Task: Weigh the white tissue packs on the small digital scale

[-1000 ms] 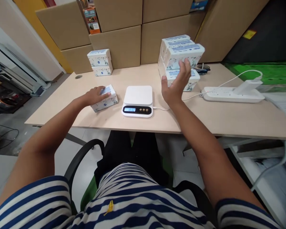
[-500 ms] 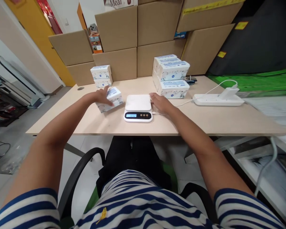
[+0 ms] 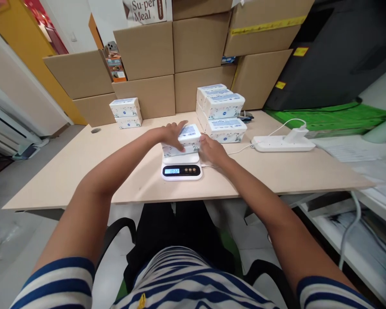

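Observation:
A white tissue box (image 3: 188, 137) with a blue top sits on the white kitchen scale (image 3: 182, 168) at the middle of the table (image 3: 116, 171). My left hand (image 3: 172, 133) grips its left side, fingers curled over the top. Against the box's right end rests my right hand (image 3: 210, 150), fingers bent around it. The scale's blue display is lit.
A stack of tissue boxes (image 3: 221, 111) stands just right of the scale, two more tissue boxes (image 3: 126, 112) at the back left. A white power strip (image 3: 283, 143) with a charger lies to the right. Cardboard cartons (image 3: 173, 60) line the table's back edge.
My left hand carried the tissue box from the table left of the scale onto the scale. My right hand came down from the stack to the box's right end.

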A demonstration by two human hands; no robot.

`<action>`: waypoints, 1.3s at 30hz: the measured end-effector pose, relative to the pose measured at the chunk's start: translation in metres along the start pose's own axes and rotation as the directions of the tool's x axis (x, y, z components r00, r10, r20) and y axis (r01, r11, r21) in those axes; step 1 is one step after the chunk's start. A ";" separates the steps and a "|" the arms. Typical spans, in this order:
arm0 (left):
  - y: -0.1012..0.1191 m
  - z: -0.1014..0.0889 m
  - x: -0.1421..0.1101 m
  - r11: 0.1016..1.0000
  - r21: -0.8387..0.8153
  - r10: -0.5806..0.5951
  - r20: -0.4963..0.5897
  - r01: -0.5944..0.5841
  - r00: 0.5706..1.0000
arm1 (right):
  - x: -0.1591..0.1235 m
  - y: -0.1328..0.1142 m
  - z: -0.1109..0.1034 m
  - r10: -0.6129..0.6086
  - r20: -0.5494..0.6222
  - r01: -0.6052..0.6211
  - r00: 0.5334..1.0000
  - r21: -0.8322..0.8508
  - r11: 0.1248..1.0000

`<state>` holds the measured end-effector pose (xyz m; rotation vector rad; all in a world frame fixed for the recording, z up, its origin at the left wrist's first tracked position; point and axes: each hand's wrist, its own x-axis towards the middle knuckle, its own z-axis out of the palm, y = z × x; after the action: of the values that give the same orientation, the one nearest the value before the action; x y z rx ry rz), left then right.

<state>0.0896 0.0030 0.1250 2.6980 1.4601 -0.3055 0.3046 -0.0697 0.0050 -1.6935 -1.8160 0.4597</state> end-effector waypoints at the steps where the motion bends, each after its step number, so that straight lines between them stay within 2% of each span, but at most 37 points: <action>1: 0.002 0.002 0.001 1.000 -0.005 0.012 0.014 -0.012 1.000 | -0.001 -0.001 0.000 -0.017 -0.017 0.017 1.000 0.030 0.999; 3: 0.004 0.004 0.001 1.000 -0.014 0.015 0.039 -0.015 0.999 | -0.002 -0.001 0.002 -0.058 -0.044 0.063 0.997 0.107 0.992; 9: 0.002 0.003 -0.007 0.996 -0.057 0.071 0.018 -0.070 0.997 | -0.001 0.008 0.012 -0.125 -0.069 0.139 0.990 0.275 0.951; 13: -0.016 -0.003 -0.016 0.978 -0.145 0.145 -0.038 -0.149 0.989 | 0.004 0.015 0.019 -0.120 -0.055 0.132 0.991 0.366 0.921; 15: -0.032 0.000 -0.020 0.949 -0.262 0.149 -0.126 -0.178 0.981 | 0.006 0.018 0.022 -0.113 -0.077 0.134 0.991 0.395 0.909; 17: -0.051 0.013 -0.021 0.876 -0.426 0.113 -0.273 -0.225 0.955 | 0.008 0.020 0.026 -0.090 -0.117 0.132 0.989 0.428 0.894; 19: -0.070 0.038 -0.020 0.769 -0.585 -0.006 -0.412 -0.259 0.911 | 0.010 0.020 0.030 -0.054 -0.183 0.136 0.982 0.470 0.872; 20: -0.079 0.054 -0.018 0.712 -0.653 -0.089 -0.447 -0.257 0.890 | 0.012 0.021 0.032 -0.031 -0.224 0.141 0.974 0.493 0.858; 23: -0.103 0.109 -0.012 0.584 -0.785 -0.274 -0.429 -0.205 0.861 | 0.017 0.023 0.033 0.066 -0.349 0.154 0.935 0.565 0.810; 25: -0.115 0.140 -0.007 0.568 -0.802 -0.314 -0.419 -0.185 0.852 | 0.020 0.027 0.031 0.141 -0.404 0.154 0.904 0.614 0.775; 27: -0.124 0.162 -0.003 0.556 -0.808 -0.325 -0.427 -0.194 0.844 | 0.021 0.034 0.028 0.194 -0.433 0.153 0.880 0.645 0.748; 30: -0.130 0.178 0.004 0.565 -0.788 -0.311 -0.479 -0.246 0.821 | 0.019 0.043 0.023 0.229 -0.444 0.145 0.866 0.662 0.735; 33: -0.130 0.184 0.011 0.562 -0.780 -0.331 -0.517 -0.275 0.790 | 0.014 0.050 0.021 0.217 -0.452 0.152 0.865 0.648 0.746; 39: -0.117 0.178 0.009 0.416 -0.863 -0.470 -0.475 -0.289 0.744 | 0.003 0.048 0.020 0.169 -0.438 0.163 0.883 0.624 0.765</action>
<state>-0.0285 0.0492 -0.0460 1.7332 1.2540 1.2766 0.3287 -0.0579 -0.0400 -1.1745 -1.1045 0.5400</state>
